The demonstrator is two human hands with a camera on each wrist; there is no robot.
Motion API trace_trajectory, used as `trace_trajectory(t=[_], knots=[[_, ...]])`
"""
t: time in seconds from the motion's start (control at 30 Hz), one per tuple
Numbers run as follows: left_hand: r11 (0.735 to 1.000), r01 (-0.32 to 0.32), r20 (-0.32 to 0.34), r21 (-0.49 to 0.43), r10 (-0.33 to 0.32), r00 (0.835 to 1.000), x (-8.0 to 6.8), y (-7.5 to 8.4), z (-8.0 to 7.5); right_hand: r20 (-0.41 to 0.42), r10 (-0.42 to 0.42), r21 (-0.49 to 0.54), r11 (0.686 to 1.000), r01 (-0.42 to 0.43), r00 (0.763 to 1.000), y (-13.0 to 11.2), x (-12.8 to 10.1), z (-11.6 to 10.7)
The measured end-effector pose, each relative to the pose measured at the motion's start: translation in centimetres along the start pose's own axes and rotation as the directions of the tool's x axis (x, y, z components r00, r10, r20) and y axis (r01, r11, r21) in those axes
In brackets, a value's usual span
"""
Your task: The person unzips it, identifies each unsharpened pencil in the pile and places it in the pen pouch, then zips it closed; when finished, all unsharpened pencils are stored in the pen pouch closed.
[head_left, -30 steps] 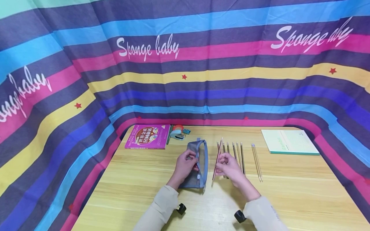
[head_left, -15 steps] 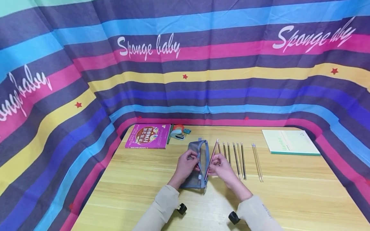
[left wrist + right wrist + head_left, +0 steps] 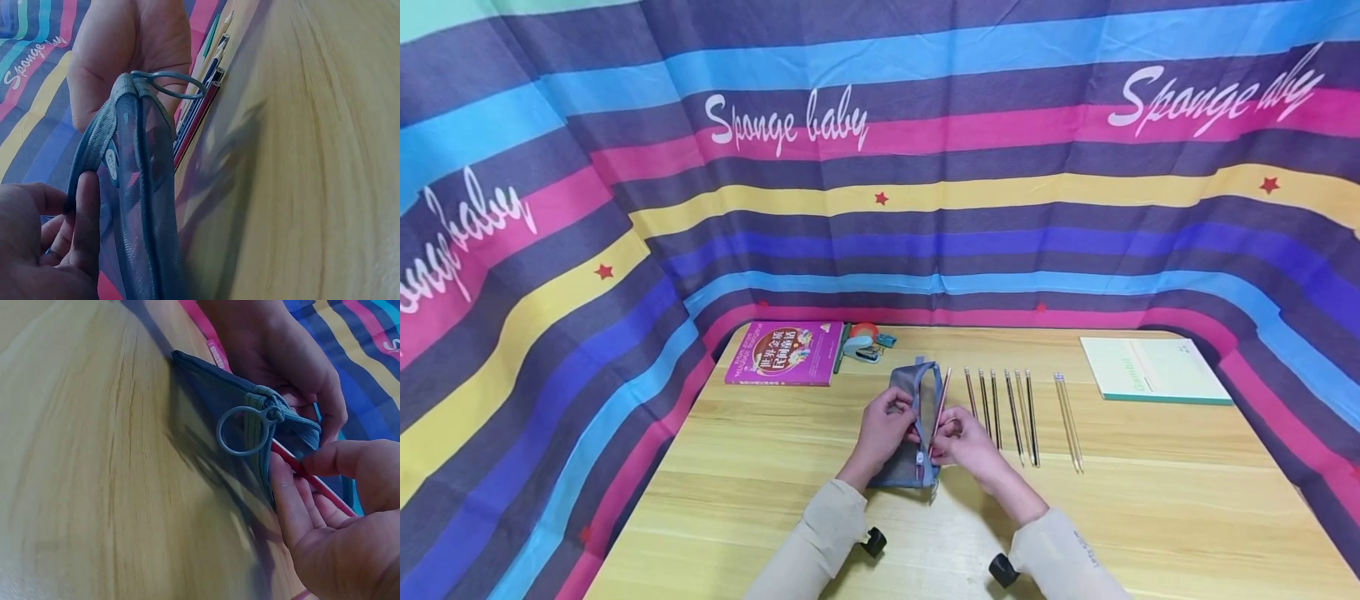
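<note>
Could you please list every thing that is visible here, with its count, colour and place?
pencil case: 1, grey-blue, table centre
held pencil: 1, reddish, at case opening
loose pencils: about 7, dark and pale, right of case
book: 1, magenta, far left
notebook: 1, pale green, far right
small items: unclear, orange and teal, beside book
table: 1, light wood
curtain: striped, behind
left hand: grip on case edge
right hand: pinches held pencil

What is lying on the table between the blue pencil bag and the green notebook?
In the head view, pencils lie in a row on the wooden table between the blue-grey mesh pencil bag and the pale green notebook.
</note>
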State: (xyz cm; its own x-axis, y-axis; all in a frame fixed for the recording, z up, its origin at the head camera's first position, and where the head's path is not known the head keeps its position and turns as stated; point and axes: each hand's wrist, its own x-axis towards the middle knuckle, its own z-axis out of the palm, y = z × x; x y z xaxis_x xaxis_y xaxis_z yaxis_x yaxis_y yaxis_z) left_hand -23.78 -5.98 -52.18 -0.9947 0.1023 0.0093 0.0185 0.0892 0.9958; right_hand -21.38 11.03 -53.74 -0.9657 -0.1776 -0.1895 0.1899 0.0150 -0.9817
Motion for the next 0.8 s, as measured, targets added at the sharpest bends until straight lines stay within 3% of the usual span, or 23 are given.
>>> trace_trajectory(t=[0.13, 0.33, 0.57, 0.8], knots=[[1.000, -0.003, -0.003, 0.005, 0.003, 1.000, 0.6, -1.1, 0.0, 0.026, -0.004, -0.018, 1.000, 0.004, 1.000, -0.1, -0.1, 0.2], [0.999, -0.013, 0.034, -0.040, 0.014, 0.999, 0.6, -1.2, 0.0, 0.050, -0.016, -0.045, 0.999, 0.018, 0.999, -0.3, -0.2, 0.4], [1.000, -0.022, 0.035, -0.016, 0.023, 0.999, 0.6, -1.2, 0.1, 0.058, -0.019, -0.052, 0.998, 0.022, 0.998, -0.3, -0.2, 0.5], [1.000, -0.017, 0.035, 0.017, 0.017, 0.999, -0.4, 0.7, 0.1, 0.048, -0.001, -0.066, 0.998, 0.004, 0.999, -0.3, -0.3, 0.6]])
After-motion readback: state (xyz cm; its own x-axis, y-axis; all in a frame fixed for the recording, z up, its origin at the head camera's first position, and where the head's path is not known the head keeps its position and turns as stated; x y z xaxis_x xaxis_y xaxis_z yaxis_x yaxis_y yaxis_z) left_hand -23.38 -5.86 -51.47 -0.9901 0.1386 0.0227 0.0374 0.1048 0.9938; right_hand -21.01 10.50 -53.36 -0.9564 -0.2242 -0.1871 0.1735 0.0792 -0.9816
